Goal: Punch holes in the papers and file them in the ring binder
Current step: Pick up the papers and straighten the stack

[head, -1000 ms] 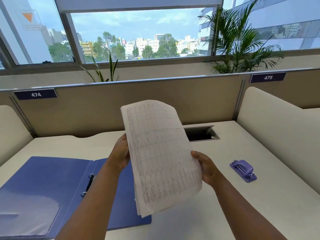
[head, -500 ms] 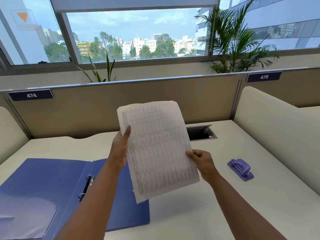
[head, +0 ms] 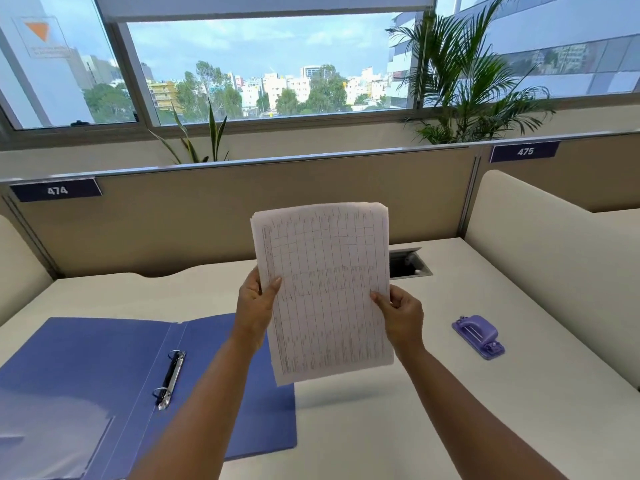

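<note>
Holding the papers (head: 325,292) upright above the desk (head: 398,427), both hands are closed on the stack. The sheets, printed with ruled tables, are gripped at mid-height: the left hand (head: 254,306) is pinched on the left long edge, thumb laid across the front, and the right hand (head: 403,315) is pinched on the right long edge. The bottom edge hangs free of the desk, not touching it. Several sheet edges show slightly stepped at the top corner, so the two-sided grip is judged to serve squaring the stack before punching; no holes can be made out along either long edge.

Below and to the left of the left hand, the ring binder (head: 104,368) lies opened flat, blue covers spread. Its rings (head: 169,379) sit well left of the left forearm; whether they are snapped open cannot be told. The flat spread is judged to leave the rings ready to receive sheets.

Just right of the right hand, apart from it, the hole punch (head: 478,336) rests on the desk, untouched and within easy reach of that hand.

Beyond the papers, a cable port (head: 410,264) is set in the desk near the partition (head: 207,216).

Punching is judged not yet begun.
</note>
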A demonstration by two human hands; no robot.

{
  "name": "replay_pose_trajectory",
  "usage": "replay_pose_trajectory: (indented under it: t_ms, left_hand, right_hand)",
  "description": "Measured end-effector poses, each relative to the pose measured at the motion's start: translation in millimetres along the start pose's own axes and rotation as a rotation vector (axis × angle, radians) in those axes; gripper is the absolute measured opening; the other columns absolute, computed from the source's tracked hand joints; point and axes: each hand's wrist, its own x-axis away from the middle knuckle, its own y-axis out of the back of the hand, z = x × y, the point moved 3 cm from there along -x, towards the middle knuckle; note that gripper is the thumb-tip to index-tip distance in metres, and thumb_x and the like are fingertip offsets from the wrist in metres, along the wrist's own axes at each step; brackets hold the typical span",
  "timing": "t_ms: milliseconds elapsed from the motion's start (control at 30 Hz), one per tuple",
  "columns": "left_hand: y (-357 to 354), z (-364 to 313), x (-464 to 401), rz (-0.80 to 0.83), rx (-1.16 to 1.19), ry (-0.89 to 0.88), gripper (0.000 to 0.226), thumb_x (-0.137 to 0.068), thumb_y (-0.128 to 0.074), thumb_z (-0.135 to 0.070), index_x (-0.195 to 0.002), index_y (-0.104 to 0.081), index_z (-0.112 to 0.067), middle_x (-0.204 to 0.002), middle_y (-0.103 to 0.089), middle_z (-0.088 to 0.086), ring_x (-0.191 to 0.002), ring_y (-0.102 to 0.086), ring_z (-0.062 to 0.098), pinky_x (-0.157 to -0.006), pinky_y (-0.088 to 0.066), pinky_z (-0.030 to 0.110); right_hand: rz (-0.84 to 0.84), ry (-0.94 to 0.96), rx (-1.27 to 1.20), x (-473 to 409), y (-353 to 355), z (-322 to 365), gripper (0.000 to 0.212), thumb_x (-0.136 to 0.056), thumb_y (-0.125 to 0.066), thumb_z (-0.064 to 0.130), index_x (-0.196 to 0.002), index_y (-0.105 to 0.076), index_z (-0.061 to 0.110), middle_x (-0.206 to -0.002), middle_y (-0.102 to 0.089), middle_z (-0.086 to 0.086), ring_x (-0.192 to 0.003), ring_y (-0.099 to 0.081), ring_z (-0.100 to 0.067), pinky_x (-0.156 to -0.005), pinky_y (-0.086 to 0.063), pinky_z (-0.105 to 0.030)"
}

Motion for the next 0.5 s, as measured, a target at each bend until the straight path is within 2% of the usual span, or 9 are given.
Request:
replay_pose_trajectory:
  t_ms: [100,200,267,333,433,500]
  left_hand:
    - [-13,19,9,0.022,-0.020,0.041,0.024,-0.095,-0.043,-0.003,-0.113,-0.054,-0.015,-0.109,-0.063,0.006,-0.095,-0.063,0.018,-0.070,-0.058,0.021]
    - [-20,34,15,-0.017,-0.026,0.102,0.021,-0.096,-0.041,-0.004,-0.100,-0.057,-0.017,-0.097,-0.064,0.005,-0.095,-0.060,0.025,-0.075,-0.055,0.030]
    - [-20,36,15,-0.030,-0.055,0.102,0.020,-0.096,-0.041,-0.005,-0.097,-0.058,-0.017,-0.095,-0.063,0.006,-0.091,-0.060,0.024,-0.076,-0.054,0.033]
    - [-20,33,13,-0.027,-0.070,0.078,0.018,-0.095,-0.044,-0.007,-0.094,-0.059,-0.018,-0.094,-0.064,0.005,-0.088,-0.063,0.019,-0.073,-0.056,0.030]
    - [-21,25,6,-0.042,-0.116,0.017,0.017,-0.092,-0.049,-0.008,-0.087,-0.060,-0.019,-0.089,-0.065,0.001,-0.083,-0.064,0.016,-0.066,-0.057,0.022]
    - [-22,23,2,-0.051,-0.107,0.007,0.013,-0.093,-0.049,-0.008,-0.091,-0.060,-0.015,-0.089,-0.065,0.000,-0.083,-0.064,0.015,-0.062,-0.057,0.019]
  right_hand:
    - [-0.133,0.007,0.109,12,-2,-17,0.010,-0.088,-0.060,0.018,-0.085,-0.064,0.010,-0.082,-0.066,-0.001,-0.071,-0.064,-0.020,-0.059,-0.052,-0.012]
    - [-0.074,-0.031,0.141,16,-4,-26,0.011,-0.084,-0.065,0.014,-0.090,-0.065,0.004,-0.081,-0.064,-0.004,-0.074,-0.060,-0.022,-0.049,-0.047,-0.005]
    - [-0.062,-0.071,0.162,15,-1,-28,0.009,-0.082,-0.067,0.012,-0.084,-0.062,0.006,-0.076,-0.062,-0.003,-0.073,-0.059,-0.023,-0.045,-0.045,-0.003]
    - [-0.067,-0.066,0.173,12,1,-26,0.010,-0.082,-0.067,0.013,-0.079,-0.059,0.007,-0.075,-0.062,-0.003,-0.072,-0.059,-0.024,-0.045,-0.046,-0.002]
    - [-0.087,-0.004,0.189,6,2,-18,0.008,-0.083,-0.065,0.014,-0.082,-0.061,0.008,-0.084,-0.064,-0.007,-0.075,-0.062,-0.027,-0.051,-0.048,-0.003]
    - [-0.095,0.020,0.194,3,3,-15,0.007,-0.084,-0.065,0.014,-0.084,-0.061,0.008,-0.087,-0.064,-0.007,-0.076,-0.062,-0.029,-0.052,-0.049,-0.004]
